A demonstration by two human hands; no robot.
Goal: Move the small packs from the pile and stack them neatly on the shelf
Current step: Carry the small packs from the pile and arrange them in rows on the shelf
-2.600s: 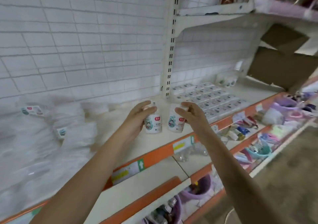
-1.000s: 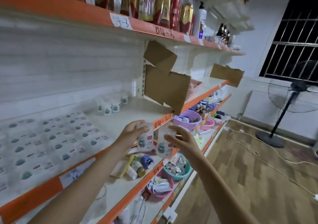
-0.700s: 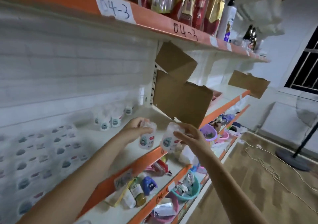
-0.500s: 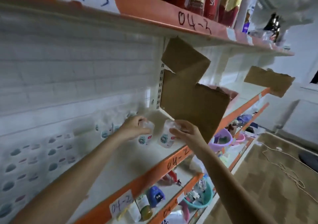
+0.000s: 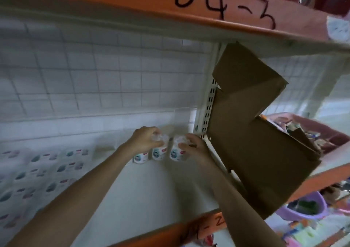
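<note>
Packs: 2 of them are upright at the back of the white shelf [image 5: 151, 195], side by side. Left hand [image 5: 144, 139] grips the top of 1 pack [image 5: 159, 152], right hand [image 5: 193, 145] grips the other pack [image 5: 175, 153]. Just left of the left-hand one sits a 3rd pack [image 5: 140, 158]; right of the right hand, a cardboard piece [image 5: 255, 144] leans.

left hand [image 5: 144, 139] covers the top of one small pack [image 5: 158, 152]; right hand [image 5: 191, 145] hides part of another. flat packs [image 5: 37, 169] at left motion-blurred, print unreadable. lower shelf label [image 5: 206, 227] blurred.
</note>
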